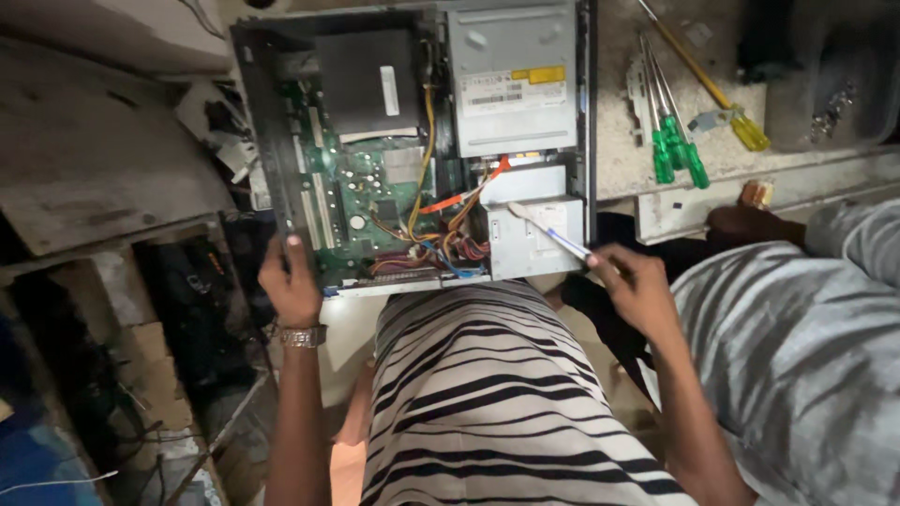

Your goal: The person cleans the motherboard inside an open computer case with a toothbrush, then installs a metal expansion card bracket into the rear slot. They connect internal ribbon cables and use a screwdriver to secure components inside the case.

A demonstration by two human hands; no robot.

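An open desktop computer case lies flat in front of me, showing a green motherboard, coloured cables, a silver optical drive and a metal drive cage. My left hand, with a metal wristwatch, grips the case's near left edge. My right hand holds a thin screwdriver whose tip rests on the drive cage at the case's near right corner.
On the grey bench to the right lie two green-handled screwdrivers, a yellow-handled one and a dark tray with small metal parts. Another person in a grey striped shirt sits at my right. Clutter and boxes fill the left floor.
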